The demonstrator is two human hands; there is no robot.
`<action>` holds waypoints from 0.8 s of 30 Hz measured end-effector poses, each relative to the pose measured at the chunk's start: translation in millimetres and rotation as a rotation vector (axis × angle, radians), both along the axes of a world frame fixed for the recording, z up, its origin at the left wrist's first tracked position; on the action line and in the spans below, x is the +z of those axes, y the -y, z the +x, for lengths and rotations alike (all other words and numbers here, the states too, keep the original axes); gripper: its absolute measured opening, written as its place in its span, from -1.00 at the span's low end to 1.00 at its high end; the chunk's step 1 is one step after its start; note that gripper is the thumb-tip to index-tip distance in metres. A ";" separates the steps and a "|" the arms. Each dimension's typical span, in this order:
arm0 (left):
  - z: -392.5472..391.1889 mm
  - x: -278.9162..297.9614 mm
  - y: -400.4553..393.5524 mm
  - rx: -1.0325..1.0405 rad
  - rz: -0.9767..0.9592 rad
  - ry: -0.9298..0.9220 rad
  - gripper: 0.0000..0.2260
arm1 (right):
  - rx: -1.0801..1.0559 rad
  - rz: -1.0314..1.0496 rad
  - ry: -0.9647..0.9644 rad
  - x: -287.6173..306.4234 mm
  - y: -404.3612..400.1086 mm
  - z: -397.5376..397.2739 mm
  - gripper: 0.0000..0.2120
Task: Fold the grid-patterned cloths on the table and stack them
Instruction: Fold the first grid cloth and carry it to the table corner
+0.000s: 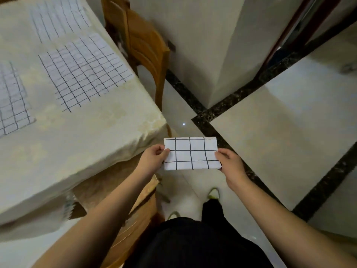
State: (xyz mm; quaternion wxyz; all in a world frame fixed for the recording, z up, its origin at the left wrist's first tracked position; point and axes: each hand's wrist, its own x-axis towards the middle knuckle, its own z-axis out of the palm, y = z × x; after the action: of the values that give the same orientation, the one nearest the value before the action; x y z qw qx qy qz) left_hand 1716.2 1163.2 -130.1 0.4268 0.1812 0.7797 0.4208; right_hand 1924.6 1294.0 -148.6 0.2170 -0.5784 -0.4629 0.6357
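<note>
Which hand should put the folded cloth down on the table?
Probably the left hand. It pinches the folded cloth on the side nearest the table, which lies to the person's left. The right hand holds the far edge, over the floor.

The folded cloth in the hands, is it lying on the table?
No, both hands, left and right, hold the folded cloth in the air above the floor, beside the table.

One folded grid cloth (192, 153) is a small flat white rectangle held off past the tabletop (92, 132) corner; three unfolded grid cloths (85, 71) lie spread flat on that tabletop.
</note>
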 end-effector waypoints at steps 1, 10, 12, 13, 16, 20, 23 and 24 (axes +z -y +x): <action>-0.7 -1.8 -5.3 0.033 -0.009 -0.003 -0.83 | 0.035 -0.002 -0.005 -1.5 -12.2 -5.0 -0.87; 8.5 2.2 -51.3 0.357 -0.059 0.005 -0.85 | 0.413 -0.020 0.010 2.0 -119.2 -48.4 -0.82; 9.0 3.3 -56.7 0.423 -0.059 0.022 -0.84 | 0.477 -0.008 0.010 3.4 -135.2 -62.1 -0.83; 8.6 3.6 -58.1 0.452 -0.055 0.032 -0.84 | 0.507 -0.003 0.012 3.4 -141.9 -69.9 -0.84; 3.3 1.0 -59.0 0.524 -0.035 0.049 -0.83 | 0.596 0.000 0.007 -0.5 -157.9 -98.7 -0.83; -13.5 -7.8 -60.8 0.643 0.013 0.098 -0.83 | 0.716 0.006 0.037 -3.9 -173.1 -144.9 -0.83; -33.2 -16.7 -63.7 0.676 0.011 0.096 -0.87 | 0.798 0.031 0.052 -6.4 -183.6 -185.0 -0.83; -40.9 -20.6 -65.0 0.685 0.012 0.106 -0.86 | 0.824 0.043 0.059 -9.3 -187.7 -199.1 -0.83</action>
State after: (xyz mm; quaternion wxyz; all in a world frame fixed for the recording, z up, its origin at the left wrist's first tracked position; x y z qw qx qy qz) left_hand 1675.3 1228.2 -150.7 0.2994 -0.1106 0.7697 0.5529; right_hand 1725.4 1481.7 -157.9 -0.0571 -0.3580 -0.6748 0.6428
